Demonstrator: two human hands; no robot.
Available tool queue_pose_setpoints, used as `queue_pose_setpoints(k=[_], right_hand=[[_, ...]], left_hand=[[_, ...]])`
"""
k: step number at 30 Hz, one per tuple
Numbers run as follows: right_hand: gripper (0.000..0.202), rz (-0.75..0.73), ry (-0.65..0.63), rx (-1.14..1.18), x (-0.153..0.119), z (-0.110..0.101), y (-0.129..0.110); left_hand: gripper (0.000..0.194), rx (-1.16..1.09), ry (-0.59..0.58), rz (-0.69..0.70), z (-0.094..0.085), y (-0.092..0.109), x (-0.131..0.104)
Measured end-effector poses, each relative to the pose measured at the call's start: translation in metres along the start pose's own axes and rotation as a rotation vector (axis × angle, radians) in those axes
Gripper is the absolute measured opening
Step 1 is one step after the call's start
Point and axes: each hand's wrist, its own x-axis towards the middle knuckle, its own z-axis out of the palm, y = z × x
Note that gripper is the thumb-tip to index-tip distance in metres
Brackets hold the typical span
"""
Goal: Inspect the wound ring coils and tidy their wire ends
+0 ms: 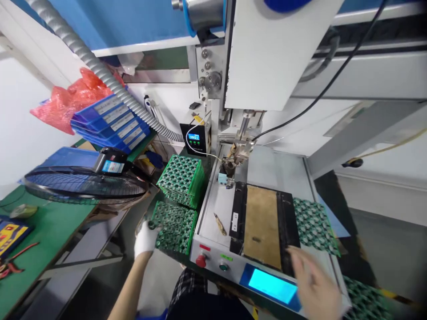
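My left hand [147, 240], in a white glove, is closed at the left edge of a green circuit board [173, 224] with many round holes. This board lies on top of a stack, and its upper part looks smeared. My right hand [315, 284] is bare and blurred, with its fingers stretched out and nothing visible in them. It hovers at the lower right corner of a black-framed fixture [262, 226] with a tan plate, beside the machine's lit blue screen [272, 286]. Above the fixture's far end hangs the soldering head [235, 158].
A taller stack of boards [182, 173] stands behind the left one. More boards [315, 224] lie right of the fixture. A small tool [220, 224] rests on the machine bed, near a red button [200, 261]. A black fan [86, 182] and blue bins [110, 120] are left.
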Motion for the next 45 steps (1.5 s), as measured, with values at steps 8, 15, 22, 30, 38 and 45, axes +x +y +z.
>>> queue_pose_setpoints(k=[8, 15, 22, 30, 38, 45], right_hand=[[0.061, 0.165, -0.384, 0.362, -0.021, 0.095, -0.056], [0.079, 0.307, -0.156, 0.370, 0.080, 0.041, 0.019], [0.051, 0.238, -0.198, 0.385, 0.116, 0.062, 0.049], [0.045, 0.171, -0.105, 0.248, 0.116, 0.078, 0.068], [0.037, 0.141, 0.048, 0.014, 0.138, 0.057, 0.080], [0.027, 0.178, -0.110, -0.097, 0.180, 0.064, 0.090]], left_hand=[[0.042, -0.372, -0.229, 0.300, 0.029, 0.073, -0.113], [0.069, -0.228, -0.290, 0.845, 0.068, 0.187, -0.163], [0.077, 0.016, -0.256, 1.016, 0.099, 0.220, -0.158], [0.073, 0.148, -0.181, 1.052, 0.111, 0.221, -0.155], [0.072, 0.193, -0.151, 1.047, 0.104, 0.232, -0.160], [0.063, 0.153, -0.142, 1.004, 0.101, 0.239, -0.163]])
